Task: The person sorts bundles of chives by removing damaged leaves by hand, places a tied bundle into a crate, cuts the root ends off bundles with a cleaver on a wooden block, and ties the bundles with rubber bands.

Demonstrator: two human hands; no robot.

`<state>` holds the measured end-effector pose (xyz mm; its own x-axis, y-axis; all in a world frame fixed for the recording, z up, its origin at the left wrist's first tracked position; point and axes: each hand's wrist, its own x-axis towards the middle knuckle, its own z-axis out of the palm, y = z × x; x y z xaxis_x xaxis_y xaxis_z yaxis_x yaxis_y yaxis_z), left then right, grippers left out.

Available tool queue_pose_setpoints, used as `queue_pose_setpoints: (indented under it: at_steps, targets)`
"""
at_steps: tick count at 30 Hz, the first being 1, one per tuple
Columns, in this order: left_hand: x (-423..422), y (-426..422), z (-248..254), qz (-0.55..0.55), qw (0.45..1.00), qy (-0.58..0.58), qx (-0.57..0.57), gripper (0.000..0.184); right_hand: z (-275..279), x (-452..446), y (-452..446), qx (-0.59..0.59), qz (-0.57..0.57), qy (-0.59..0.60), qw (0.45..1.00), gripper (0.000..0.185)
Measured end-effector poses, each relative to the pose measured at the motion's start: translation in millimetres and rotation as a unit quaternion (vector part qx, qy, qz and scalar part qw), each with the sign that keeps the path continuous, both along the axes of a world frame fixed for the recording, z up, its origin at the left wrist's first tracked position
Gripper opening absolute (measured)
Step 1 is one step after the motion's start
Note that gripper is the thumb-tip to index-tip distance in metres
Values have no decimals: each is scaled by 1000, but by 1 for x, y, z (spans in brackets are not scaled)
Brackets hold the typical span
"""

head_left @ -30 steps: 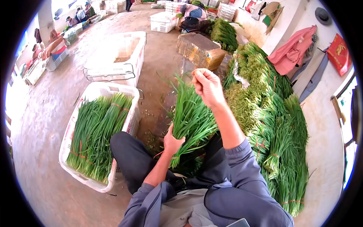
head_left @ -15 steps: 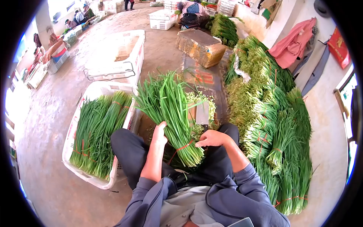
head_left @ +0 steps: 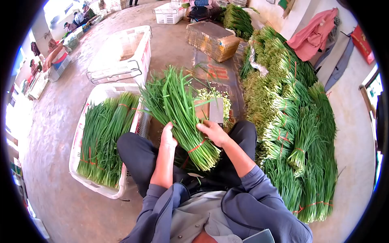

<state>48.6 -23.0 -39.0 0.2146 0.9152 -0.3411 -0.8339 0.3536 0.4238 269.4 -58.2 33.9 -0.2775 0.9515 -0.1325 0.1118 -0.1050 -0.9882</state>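
Observation:
A thick bunch of garlic chives (head_left: 178,109) slants across my lap, leaf tips toward the upper left and pale cut ends toward me. A red tie (head_left: 197,146) circles it near the cut ends. My left hand (head_left: 168,135) is closed around the bunch's left side, its fingers partly hidden by the leaves. From the right, my right hand (head_left: 213,132) grips the stems above the tie, thumb on top. Just beyond that hand, a cleaver (head_left: 216,110) lies on a board (head_left: 202,111) among pale chopped stem bits (head_left: 210,94).
At my left stands a white crate (head_left: 75,162) of tied chives, with another white crate (head_left: 142,50) behind it. Chive bundles (head_left: 308,133) are piled along the right wall. A taped cardboard box (head_left: 212,38) sits ahead. Other people (head_left: 79,18) sit far off.
My right hand has moved from beside the tie up and left onto the stems. My left hand keeps its hold. The view has shifted slightly.

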Motion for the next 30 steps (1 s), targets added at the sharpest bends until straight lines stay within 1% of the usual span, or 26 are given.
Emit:
queue_pose_setpoints:
  at_steps: [1,2,3,4,5,6,7,8,9,11,13,14,15,17,19,20,21,22,23,26,28,29,30]
  targets:
    - [-1,1,1,-1,1000,-2,18,34,-7,2,6,-13,-53,-14,998,40]
    - [-1,0,1,1,1000,-1,11,34,-15,8,8,-20,-89,-3,996,20]
    - [-3,1,2,9,1000,2,8,33,-4,6,6,-20,-89,-3,996,20]
    - [-2,1,2,7,1000,2,6,33,18,3,-3,-54,-139,90,985,16]
    - [-3,0,4,19,1000,6,6,33,30,0,-9,-88,-188,181,961,12]
    - [-3,1,6,33,999,11,9,33,29,0,-6,-88,-184,196,959,7]
    - [-4,2,9,34,999,10,8,33,28,4,-9,-89,-183,195,959,7]
    - [-5,1,10,45,999,-1,15,32,26,10,-15,-73,-145,302,939,9]
    - [-6,4,12,53,998,-11,25,32,26,13,-18,-52,-108,407,905,10]
    - [-8,3,14,44,998,-32,40,32,25,10,-20,-36,-122,410,903,8]
    - [-7,1,19,75,995,-35,47,32,29,4,-19,-23,-113,418,901,7]
    - [-6,0,21,83,994,-38,53,32,29,-2,-18,-39,-105,446,888,6]
    - [-6,3,17,83,994,-38,53,32,40,-4,-20,-39,-105,446,888,6]
    - [-10,4,11,70,995,-37,67,34,63,-8,-26,-39,-75,385,919,6]
    - [-9,2,10,76,995,-40,54,34,61,-12,-23,-33,-86,380,921,7]
    - [-7,5,10,72,995,-30,54,34,58,-11,-14,-21,-76,226,971,10]
    - [-8,6,9,72,996,-19,53,34,54,-13,-9,-11,-60,67,996,13]
    - [-6,5,12,70,996,-19,54,34,50,-18,-7,-12,-70,-58,996,24]
    - [-5,3,15,67,996,-19,53,34,37,-30,-4,169,-87,-188,964,29]
    - [-5,-1,15,76,996,-16,50,34,34,-34,-1,164,-67,-211,961,31]
    - [-5,2,11,95,994,-20,58,33,24,-28,6,102,-95,-142,980,27]
    - [-7,3,8,99,994,-20,49,33,19,-23,7,-5,-92,-29,995,18]
    - [-8,5,10,101,993,-25,52,32,19,-19,3,-41,-137,105,984,13]
